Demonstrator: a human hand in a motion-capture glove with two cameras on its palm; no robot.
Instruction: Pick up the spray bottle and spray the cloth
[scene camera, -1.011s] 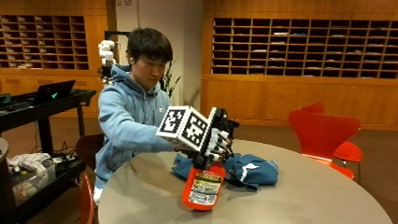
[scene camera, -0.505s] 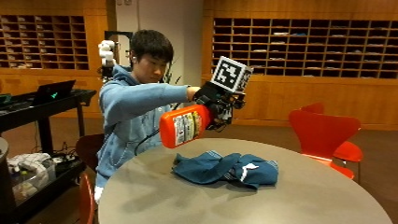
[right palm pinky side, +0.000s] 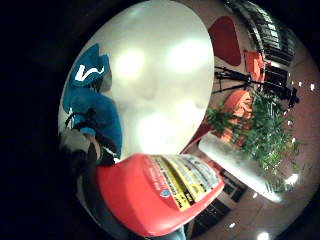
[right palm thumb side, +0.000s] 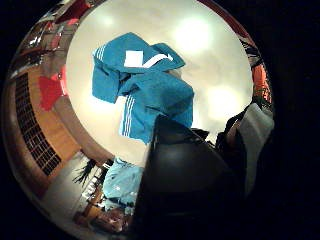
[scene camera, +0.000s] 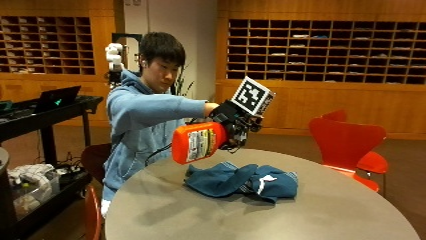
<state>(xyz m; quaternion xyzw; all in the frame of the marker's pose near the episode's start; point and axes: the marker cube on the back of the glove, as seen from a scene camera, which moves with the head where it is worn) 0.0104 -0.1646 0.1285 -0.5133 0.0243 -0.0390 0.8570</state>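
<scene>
Gloved right hand (scene camera: 234, 126) grasps the orange spray bottle (scene camera: 196, 143), tipped sideways above the tabletop (scene camera: 200, 210). Blue cloth (scene camera: 241, 181) lies crumpled mid-table, below the bottle.

Wearing a light blue hooded sweatshirt (scene camera: 143, 132) with long sleeves, the hood lying bunched behind the neck. Wearing a black glove on the right hand (scene camera: 229, 122), the glove covering fingers and wrist and meeting the sleeve cuff (scene camera: 203, 107). Showing dark, short hair. Sitting at the left side of the scene, lower body hidden behind the table edge.
</scene>
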